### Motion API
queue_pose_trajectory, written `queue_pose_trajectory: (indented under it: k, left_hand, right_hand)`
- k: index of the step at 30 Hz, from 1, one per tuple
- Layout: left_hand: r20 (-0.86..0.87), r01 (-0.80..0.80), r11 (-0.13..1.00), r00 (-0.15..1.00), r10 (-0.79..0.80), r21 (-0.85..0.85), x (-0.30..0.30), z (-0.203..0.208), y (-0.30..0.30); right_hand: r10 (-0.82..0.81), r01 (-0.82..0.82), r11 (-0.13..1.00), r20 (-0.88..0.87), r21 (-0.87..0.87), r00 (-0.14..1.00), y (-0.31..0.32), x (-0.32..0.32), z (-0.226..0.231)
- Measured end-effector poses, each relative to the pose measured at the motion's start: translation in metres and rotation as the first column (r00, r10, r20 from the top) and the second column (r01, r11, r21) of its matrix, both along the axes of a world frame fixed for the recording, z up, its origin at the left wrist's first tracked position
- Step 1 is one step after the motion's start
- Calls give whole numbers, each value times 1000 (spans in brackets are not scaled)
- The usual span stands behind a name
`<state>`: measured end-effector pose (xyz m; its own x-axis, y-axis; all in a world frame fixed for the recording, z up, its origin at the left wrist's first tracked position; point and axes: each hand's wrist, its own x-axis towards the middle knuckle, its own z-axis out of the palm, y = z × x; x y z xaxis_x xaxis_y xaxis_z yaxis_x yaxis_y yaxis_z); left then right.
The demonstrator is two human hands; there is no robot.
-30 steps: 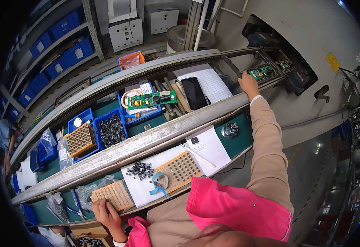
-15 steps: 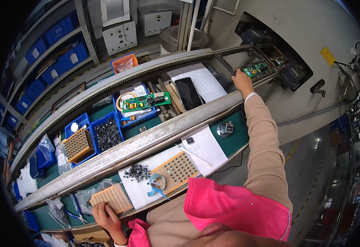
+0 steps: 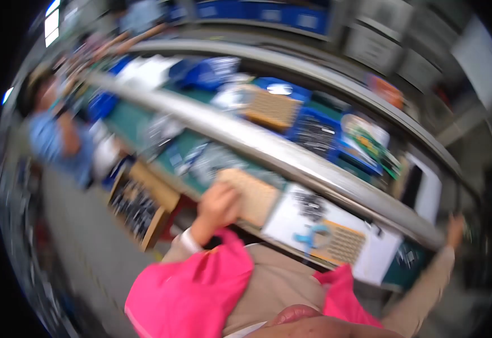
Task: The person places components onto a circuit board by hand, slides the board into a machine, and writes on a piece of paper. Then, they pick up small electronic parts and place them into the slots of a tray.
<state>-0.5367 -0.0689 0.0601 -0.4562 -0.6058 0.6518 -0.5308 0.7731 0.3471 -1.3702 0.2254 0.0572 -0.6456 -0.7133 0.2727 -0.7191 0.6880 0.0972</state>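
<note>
My left hand (image 3: 220,204) is at the left end of an orange tray (image 3: 254,197) with rows of small pockets. Its fingers look curled closed over the near corner; blur hides what, if anything, is pinched. At the far right my right hand (image 3: 456,230) reaches out past the bench rail, beside a small, smeared green circuit board (image 3: 469,232); its fingers are too blurred to read. To the right of the tray, white paper (image 3: 279,218) carries a heap of small black parts (image 3: 310,205), a light-blue strap (image 3: 312,236) and a second orange tray (image 3: 344,243).
A pale metal rail (image 3: 257,143) runs along the bench. Beyond it are blue bins (image 3: 313,135), another orange tray (image 3: 273,108) and a dark phone (image 3: 412,185). A cardboard box of parts (image 3: 136,211) stands at left. A person in blue (image 3: 60,138) works farther left.
The view has swung left and is blurred, so the bench appears farther right. The box and the person in blue have come into sight. Both hands stay near the same things.
</note>
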Motion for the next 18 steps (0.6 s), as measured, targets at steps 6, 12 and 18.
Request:
queue_pose_trajectory:
  k: [6,12,18]
  left_hand:
    - [-47,-14,1000,999,14,-4,-9,18,14]
    - [-94,37,999,995,-38,-16,-9,20,3]
    - [-95,63,998,993,-64,-21,-12,21,-2]
  right_hand:
    - [-191,202,962,-76,183,979,-48,-19,3]
    - [-147,136,989,-297,-58,944,-47,20,33]
    - [-168,141,986,-432,-94,886,-41,47,41]
